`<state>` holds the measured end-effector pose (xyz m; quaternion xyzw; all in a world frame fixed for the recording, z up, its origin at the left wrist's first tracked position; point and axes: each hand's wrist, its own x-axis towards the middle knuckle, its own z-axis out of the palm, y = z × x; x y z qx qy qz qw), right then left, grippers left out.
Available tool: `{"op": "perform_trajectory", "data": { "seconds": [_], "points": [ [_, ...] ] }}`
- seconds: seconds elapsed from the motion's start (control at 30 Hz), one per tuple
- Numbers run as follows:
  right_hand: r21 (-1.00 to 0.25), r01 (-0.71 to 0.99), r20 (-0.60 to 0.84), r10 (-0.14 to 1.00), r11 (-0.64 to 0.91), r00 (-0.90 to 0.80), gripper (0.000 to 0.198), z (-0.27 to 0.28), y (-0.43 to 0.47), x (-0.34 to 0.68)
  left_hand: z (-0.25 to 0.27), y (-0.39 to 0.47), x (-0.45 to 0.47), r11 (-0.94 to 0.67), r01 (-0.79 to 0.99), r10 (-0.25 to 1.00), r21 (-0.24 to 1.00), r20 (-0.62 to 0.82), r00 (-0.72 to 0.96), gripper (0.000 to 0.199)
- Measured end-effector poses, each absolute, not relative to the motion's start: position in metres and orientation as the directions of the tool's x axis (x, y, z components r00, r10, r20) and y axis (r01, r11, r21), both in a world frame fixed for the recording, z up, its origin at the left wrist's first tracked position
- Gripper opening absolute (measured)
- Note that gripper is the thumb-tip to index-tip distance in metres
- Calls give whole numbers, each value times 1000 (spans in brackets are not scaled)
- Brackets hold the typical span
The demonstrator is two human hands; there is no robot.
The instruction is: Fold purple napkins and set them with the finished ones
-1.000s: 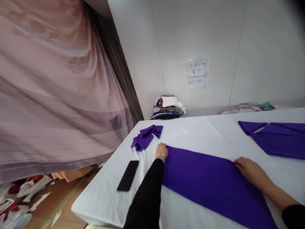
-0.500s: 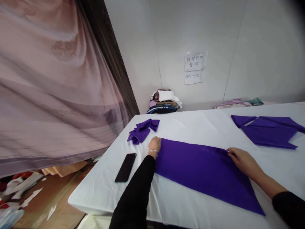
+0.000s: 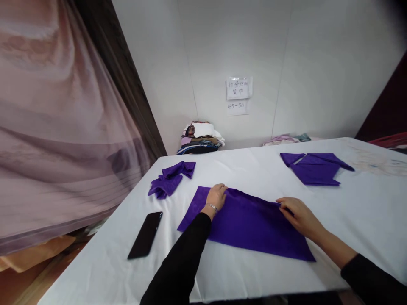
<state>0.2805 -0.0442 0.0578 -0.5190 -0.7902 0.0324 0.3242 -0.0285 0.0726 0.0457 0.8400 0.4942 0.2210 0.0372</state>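
Note:
A purple cloth napkin [image 3: 254, 226] lies spread on the white-covered table [image 3: 244, 277], longer from left to right than it is deep. My right hand [image 3: 295, 215] pinches its upper right corner. My left hand [image 3: 217, 196], wearing a bracelet, has its fingers closed over the far edge, some way in from the left corner. Between the two hands that edge is slightly raised and wavy. Farther right is a folded purple cloth [image 3: 314, 171] with pointed ends. A crumpled purple cloth [image 3: 170, 180] lies to the left, beyond my left hand.
A black phone [image 3: 145, 235] rests on the table to the left of my left arm. Against the wall stands a stack of folded fabrics [image 3: 202, 139], with more cloths [image 3: 281, 140] farther right. Paper signs [image 3: 238, 95] hang on the wall. A pinkish curtain [image 3: 63, 127] drapes along the left.
My left hand has left the napkin's upper left corner and moved rightward along the far edge. My right hand keeps its corner. The view has shifted to the right.

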Motion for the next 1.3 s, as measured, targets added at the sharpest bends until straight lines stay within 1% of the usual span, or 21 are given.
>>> {"op": "perform_trajectory", "data": {
  "seconds": [0.07,0.13,0.23,0.33,0.4,0.5,0.57,0.63,0.7,0.77,0.83,0.87,0.97,1.07,1.1,1.17,1.2,1.27,1.3],
  "points": [
    [-386,788,493,829,479,-263,11,62,-53,278,46,72,-12,-573,775,807,267,349,476,35],
    [-365,783,514,810,504,-282,11,65,-59,277,45,73,-3,-613,747,778,257,360,515,28],
    [-317,786,553,776,532,-302,10,66,-64,279,44,75,-2,-634,732,760,249,371,533,20],
    [-261,783,600,730,564,-326,8,67,-68,280,42,76,-8,-643,729,752,236,373,543,18],
    [-246,772,626,704,586,-336,7,68,-70,278,40,75,-13,-650,727,747,223,365,556,18],
    [-303,739,590,728,601,-351,8,70,-76,275,40,73,-25,-645,738,751,199,341,565,19],
    [-369,722,521,774,585,-361,11,69,-81,274,42,72,-36,-626,757,767,184,322,556,21],
    [-428,729,436,828,534,-351,13,65,-86,276,45,71,-50,-597,783,788,173,307,533,22],
    [-476,754,369,881,453,-297,16,59,-89,280,47,70,-64,-564,809,811,166,295,505,24],
    [-517,770,321,919,374,-230,24,52,-91,285,49,70,-79,-526,834,836,165,282,471,25],
    [-541,775,277,939,326,-202,34,45,-88,290,49,70,-92,-483,858,861,172,270,430,26],
    [-544,778,254,945,315,-205,36,42,-85,292,49,70,-98,-458,871,875,178,266,406,27],
    [-528,790,211,949,311,-233,31,35,-65,302,49,72,-112,-364,907,916,209,254,309,30],
    [-529,795,188,954,298,-233,22,37,-27,311,54,85,-118,-241,934,953,262,247,176,26],
    [-541,797,180,963,268,-202,19,42,-10,313,58,92,-118,-197,938,961,284,248,126,22],
    [-582,798,167,983,158,-73,12,60,25,317,73,109,-114,-122,936,964,332,266,31,15],
    [-608,786,167,986,110,-9,9,73,42,319,85,119,-112,-95,930,959,356,284,-10,14],
    [-672,734,300,942,96,151,3,110,74,321,119,139,-107,-82,912,937,402,342,-66,15],
    [-680,725,358,912,110,198,4,131,86,322,139,147,-105,-86,903,920,422,382,-91,17]
  ]
}}
